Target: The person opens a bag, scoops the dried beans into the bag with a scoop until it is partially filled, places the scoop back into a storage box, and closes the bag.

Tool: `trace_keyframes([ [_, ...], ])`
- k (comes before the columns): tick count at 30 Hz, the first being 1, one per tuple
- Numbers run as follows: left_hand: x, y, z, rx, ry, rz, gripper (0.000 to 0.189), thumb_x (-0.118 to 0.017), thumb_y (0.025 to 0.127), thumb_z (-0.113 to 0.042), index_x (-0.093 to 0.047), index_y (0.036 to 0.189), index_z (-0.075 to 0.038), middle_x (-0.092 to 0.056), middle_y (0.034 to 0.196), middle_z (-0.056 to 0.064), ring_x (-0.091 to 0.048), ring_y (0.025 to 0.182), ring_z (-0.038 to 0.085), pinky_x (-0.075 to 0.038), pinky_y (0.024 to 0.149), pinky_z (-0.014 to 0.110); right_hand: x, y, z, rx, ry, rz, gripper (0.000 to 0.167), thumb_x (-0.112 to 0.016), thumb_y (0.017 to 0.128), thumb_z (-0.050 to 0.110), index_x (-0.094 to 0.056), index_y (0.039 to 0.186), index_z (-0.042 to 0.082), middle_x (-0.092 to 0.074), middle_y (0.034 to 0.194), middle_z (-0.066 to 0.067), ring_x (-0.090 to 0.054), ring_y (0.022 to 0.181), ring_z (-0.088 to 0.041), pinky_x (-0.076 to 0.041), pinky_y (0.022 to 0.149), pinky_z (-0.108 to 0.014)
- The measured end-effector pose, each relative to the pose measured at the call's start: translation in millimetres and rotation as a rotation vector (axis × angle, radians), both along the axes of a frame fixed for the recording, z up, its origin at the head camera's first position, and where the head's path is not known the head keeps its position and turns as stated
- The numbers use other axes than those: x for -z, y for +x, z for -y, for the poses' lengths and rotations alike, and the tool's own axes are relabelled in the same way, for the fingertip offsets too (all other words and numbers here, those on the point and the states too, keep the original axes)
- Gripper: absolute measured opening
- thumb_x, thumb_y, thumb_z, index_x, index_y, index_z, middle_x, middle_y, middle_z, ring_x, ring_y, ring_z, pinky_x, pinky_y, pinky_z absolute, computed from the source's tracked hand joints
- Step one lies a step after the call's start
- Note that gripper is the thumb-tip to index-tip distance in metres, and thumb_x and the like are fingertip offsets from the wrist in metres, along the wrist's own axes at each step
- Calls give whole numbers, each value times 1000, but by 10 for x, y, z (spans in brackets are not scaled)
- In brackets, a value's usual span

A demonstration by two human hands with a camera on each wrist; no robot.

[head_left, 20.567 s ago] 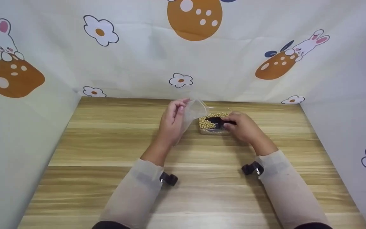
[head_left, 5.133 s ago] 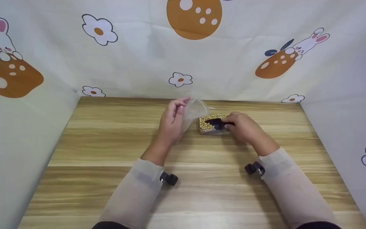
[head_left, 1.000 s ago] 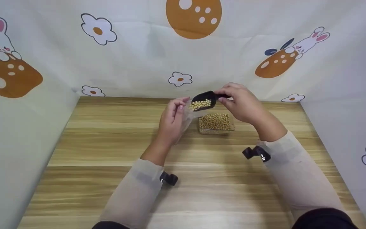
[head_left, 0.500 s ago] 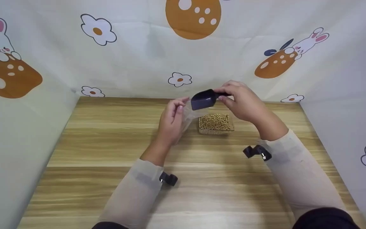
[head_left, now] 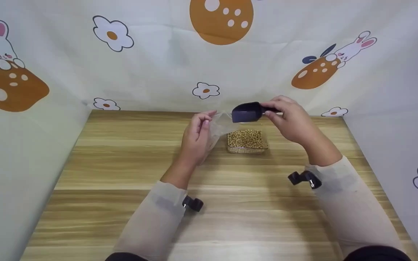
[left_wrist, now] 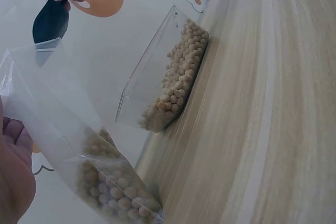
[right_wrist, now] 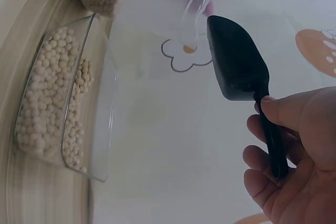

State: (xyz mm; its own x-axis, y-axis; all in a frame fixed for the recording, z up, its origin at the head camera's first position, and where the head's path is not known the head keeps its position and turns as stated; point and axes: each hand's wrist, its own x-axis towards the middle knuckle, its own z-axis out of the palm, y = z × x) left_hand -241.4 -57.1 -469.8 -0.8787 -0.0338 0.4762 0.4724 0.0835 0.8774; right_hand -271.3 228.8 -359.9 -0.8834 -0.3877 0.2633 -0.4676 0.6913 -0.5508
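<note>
My left hand [head_left: 194, 139] holds a clear plastic bag [head_left: 225, 125] with its mouth spread. In the left wrist view, soybeans [left_wrist: 118, 190] fill the bottom of the bag. My right hand [head_left: 291, 119] grips the handle of a black scoop [head_left: 247, 113], raised above the table with its blade toward the bag's mouth. The right wrist view shows no beans on the visible part of the scoop [right_wrist: 236, 59]. Below it stands a clear rectangular container [head_left: 247, 150], partly filled with soybeans [head_left: 245, 139], just right of the bag.
A wood-grain tabletop [head_left: 122, 163] carries everything. Patterned cloth walls [head_left: 158, 72] enclose it at the back and both sides. A small black camera mount [head_left: 193, 203] sits on the left wrist, and another camera mount [head_left: 305, 178] on the right.
The beans in the scoop a second ago have gone out of it at the bag's mouth. My right hand has since drawn the scoop back to the right. My left hand keeps still.
</note>
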Motion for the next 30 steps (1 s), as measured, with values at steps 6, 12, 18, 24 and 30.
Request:
trace_keyframes([
  [6, -3, 0, 3, -8, -22, 4, 15, -45, 113, -11, -59, 115, -4, -69, 145, 7, -59, 143, 19, -44, 125, 33, 62, -4, -173, 48, 4, 15, 31, -64, 107, 10, -72, 136, 5, -70, 128, -15, -65, 121, -31, -58, 106, -47],
  [12, -3, -1, -2, -7, -22, 21, 15, -45, 113, -12, -59, 115, -5, -69, 146, 5, -59, 144, 17, -43, 126, 31, 154, -8, -285, 68, -1, 23, 31, -64, 107, 12, -72, 136, 4, -70, 128, -17, -64, 122, -33, -53, 106, -45],
  [18, -14, 9, -3, -9, -30, 27, 16, -44, 114, -12, -59, 116, -6, -68, 146, 4, -58, 144, 18, -43, 126, 32, 277, -28, -350, 80, 23, 58, 32, -63, 108, 12, -70, 137, 2, -68, 131, -19, -64, 126, -36, -54, 110, -53],
  [24, -24, 20, -2, -10, -37, 35, 17, -44, 114, -14, -59, 116, -7, -68, 147, 3, -58, 144, 17, -43, 126, 34, 446, -73, -387, 92, 53, 109, 32, -62, 108, 12, -70, 138, 2, -67, 131, -19, -66, 122, -36, -54, 105, -52],
  [30, 6, 1, 8, -5, -41, 15, 15, -44, 113, -11, -58, 117, -7, -68, 147, 5, -59, 143, 19, -46, 124, 37, 627, -130, -381, 97, 99, 139, 32, -61, 108, 10, -69, 138, 1, -66, 137, -21, -65, 126, -39, -55, 108, -54],
])
